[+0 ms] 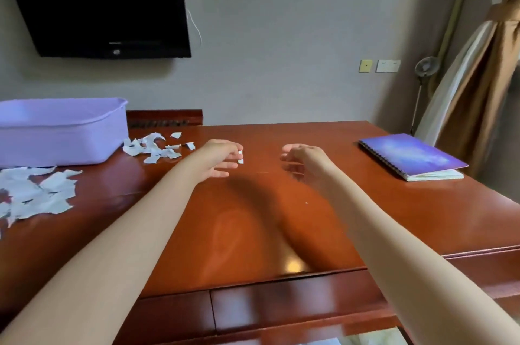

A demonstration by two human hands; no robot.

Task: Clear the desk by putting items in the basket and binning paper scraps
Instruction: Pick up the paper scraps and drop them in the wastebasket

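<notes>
Head view, looking down over a polished red-brown wooden counter (253, 232). Two bare forearms are stretched forward above its middle. A small white paper scrap (241, 157) is pinched at the fingertips of the left hand (221, 159). The right hand (302, 160) is held over the counter with fingers loosely curled; it is blurred, and nothing is seen in it. A lilac plastic basket (62, 133) is set at the far left of the counter. Torn paper scraps (156, 148) are scattered just beside the basket's right corner, and a larger heap of scraps (36, 195) lies in front of it at the left edge. A closed spiral-bound notebook (410, 157) with a blue-purple cover lies at the far right, well apart from the hands. A dark television (98, 1) is mounted on the wall behind.
</notes>
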